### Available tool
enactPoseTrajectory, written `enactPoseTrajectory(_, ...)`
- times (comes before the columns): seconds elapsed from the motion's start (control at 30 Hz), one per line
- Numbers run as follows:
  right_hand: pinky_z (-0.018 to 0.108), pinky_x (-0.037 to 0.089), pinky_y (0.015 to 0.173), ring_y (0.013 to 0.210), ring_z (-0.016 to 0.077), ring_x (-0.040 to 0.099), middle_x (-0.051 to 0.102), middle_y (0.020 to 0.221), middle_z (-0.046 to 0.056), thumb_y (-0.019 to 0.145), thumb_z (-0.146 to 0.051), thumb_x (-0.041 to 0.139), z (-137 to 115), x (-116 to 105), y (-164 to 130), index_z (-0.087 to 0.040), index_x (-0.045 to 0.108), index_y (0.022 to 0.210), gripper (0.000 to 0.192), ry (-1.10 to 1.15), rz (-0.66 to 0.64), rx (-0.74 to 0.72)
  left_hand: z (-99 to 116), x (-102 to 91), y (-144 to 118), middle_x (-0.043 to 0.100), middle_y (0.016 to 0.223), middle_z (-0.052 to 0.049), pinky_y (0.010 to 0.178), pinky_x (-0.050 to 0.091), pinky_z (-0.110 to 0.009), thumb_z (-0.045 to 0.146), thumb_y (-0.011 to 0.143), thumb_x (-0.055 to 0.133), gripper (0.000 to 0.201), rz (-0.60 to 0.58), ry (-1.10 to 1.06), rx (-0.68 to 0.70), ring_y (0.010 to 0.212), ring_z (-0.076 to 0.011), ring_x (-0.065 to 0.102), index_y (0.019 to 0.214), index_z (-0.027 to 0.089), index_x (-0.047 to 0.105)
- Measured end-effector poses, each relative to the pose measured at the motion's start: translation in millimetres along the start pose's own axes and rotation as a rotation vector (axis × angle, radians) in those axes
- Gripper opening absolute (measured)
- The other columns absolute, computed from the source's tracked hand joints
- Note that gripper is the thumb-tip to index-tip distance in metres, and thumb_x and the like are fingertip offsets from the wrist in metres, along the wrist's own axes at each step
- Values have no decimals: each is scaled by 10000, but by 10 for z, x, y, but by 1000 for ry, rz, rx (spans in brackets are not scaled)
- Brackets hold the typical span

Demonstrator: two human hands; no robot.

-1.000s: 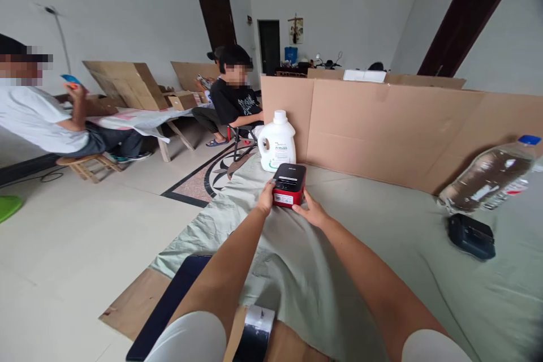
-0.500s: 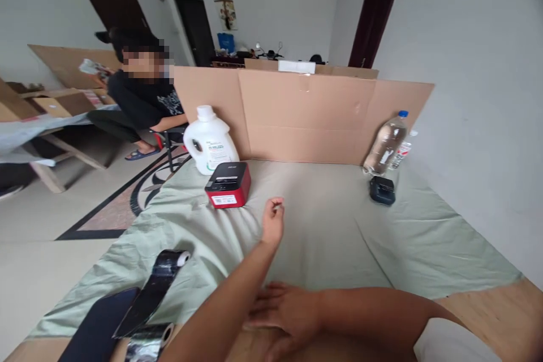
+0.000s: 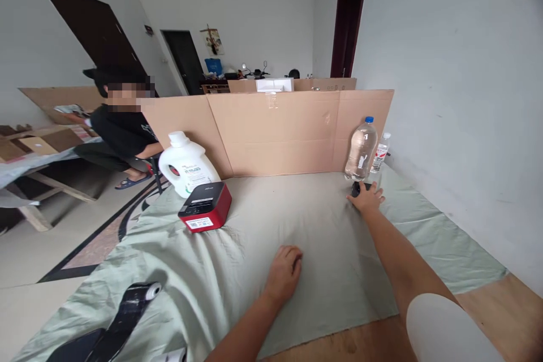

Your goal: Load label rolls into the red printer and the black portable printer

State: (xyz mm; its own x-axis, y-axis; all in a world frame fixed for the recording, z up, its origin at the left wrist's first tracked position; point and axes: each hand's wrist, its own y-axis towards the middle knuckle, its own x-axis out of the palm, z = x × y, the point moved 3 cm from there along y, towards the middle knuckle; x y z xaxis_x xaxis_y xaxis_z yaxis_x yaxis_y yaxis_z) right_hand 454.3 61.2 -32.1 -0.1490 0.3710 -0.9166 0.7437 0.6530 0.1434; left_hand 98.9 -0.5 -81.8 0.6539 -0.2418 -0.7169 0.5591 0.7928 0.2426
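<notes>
With the red-and-black printer (image 3: 205, 206) set down well to the left and no hand on it, a person's right hand (image 3: 366, 198) lies spread over a small black device (image 3: 357, 186), not yet lifted, just before the water bottle (image 3: 361, 149). The left hand (image 3: 284, 272) rests loosely curled, holding nothing, on the green cloth (image 3: 305, 220).

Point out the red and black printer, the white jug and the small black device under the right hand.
red and black printer (image 3: 205, 206): head view, on its black lid.
white jug (image 3: 185, 168): head view, on its body beside the label.
small black device (image 3: 357, 187): head view, on the edge showing past the right hand (image 3: 366, 199).
</notes>
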Motion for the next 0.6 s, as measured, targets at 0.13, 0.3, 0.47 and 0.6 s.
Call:
enactPoseTrajectory(0.13, 544, 375, 966, 1269, 429, 423, 219, 1521, 186, 728, -530, 635, 244, 70, -15, -308, 323, 1468, 833, 65, -106, 95, 185, 118, -143, 354, 1533, -86, 1140, 179, -577, 332, 887, 505, 521, -298, 200, 164, 1431, -325, 253, 1403, 290, 450)
enactPoseTrajectory(0.3, 503, 400, 992, 1247, 386, 463, 361, 1423, 174, 704, -495, 626, 157, 68, -397, -263, 384, 1442, 811, 188, -42, -19, 339, 129, -447, 171, 1600, -55, 1139, 51, -636, 547, 874, 505, 639, -476, 170, 329, 1475, -362, 62, 1464, 378, 328)
enactPoseTrajectory(0.47, 463, 400, 1046, 1242, 311, 484, 473, 1327, 142, 687, -434, 641, -336, 237, -1376, -220, 452, 1391, 760, 377, -36, -464, 335, 28, -577, 487, 1433, -99, 1143, 212, -550, 448, 885, 504, 491, -282, -21, 363, 1370, -298, 372, 1348, 287, 500)
enactPoseTrajectory(0.6, 486, 439, 1002, 1227, 322, 497, 491, 1322, 134, 696, -420, 657, -712, 373, -2321, -247, 477, 1365, 714, 404, -85, -620, 77, -221, -511, 556, 1254, -159, 1078, 342, -482, 377, 958, 332, 376, 403, -187, 65, 1235, -253, 479, 1187, 190, 564)
